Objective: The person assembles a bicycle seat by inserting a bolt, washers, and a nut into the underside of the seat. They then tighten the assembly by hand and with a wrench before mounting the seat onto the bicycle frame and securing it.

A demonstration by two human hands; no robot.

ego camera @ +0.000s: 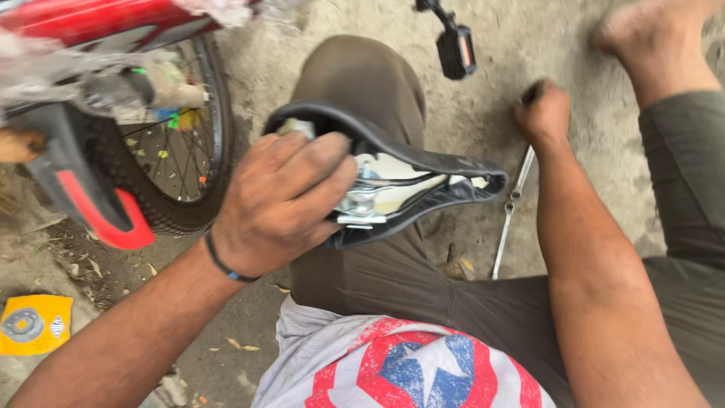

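Black bicycle saddle (pixel 423 162) lies upside down, metal rails and clamp showing.

I'm looking at an outdoor roadside bicycle-repair spot: bare sandy ground (pixel 513 45), a red bicycle's rear wheel (pixel 177 151) standing on it, a loose pedal (pixel 455 49) lying right of that wheel.

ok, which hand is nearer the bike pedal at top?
Right. The right hand is closed on a tool on the ground just below-right of the pedal; the left hand grips the upturned saddle over the knee, farther away.
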